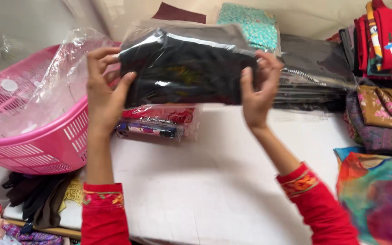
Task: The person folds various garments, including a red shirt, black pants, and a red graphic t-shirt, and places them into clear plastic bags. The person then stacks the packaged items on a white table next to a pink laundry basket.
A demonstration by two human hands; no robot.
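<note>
Both hands hold one thing between them: a dark folded garment sealed in a clear plastic bag (187,72), lifted above the counter (214,190) at about chest height in front of the person. The left hand (105,93) grips the bag's left end, thumb on the near face and fingers curled over the top edge. The right hand (259,88) grips the right end the same way, thumb forward and fingers wrapped behind. Each hand is closed around its own end, so the package is stretched flat between them.

The bag's long axis runs left to right, almost level, with its broad face tilted toward the camera. Neither hand is nearer than the other; they sit at matching height on opposite short ends, and the garment lies directly between them.

Just under the lifted bag, a second packet with red and dark contents (157,120) lies on the white counter, apart from both hands. A pink plastic basket (46,145) lined with loose clear plastic stands just beside the left hand, its rim close to the left wrist. Beyond the right hand a stack of bagged dark garments (314,77) rests at the back of the counter, with folded patterned fabrics (379,118) piled further right and a bright multicoloured cloth (377,195) at the near right corner.
</note>
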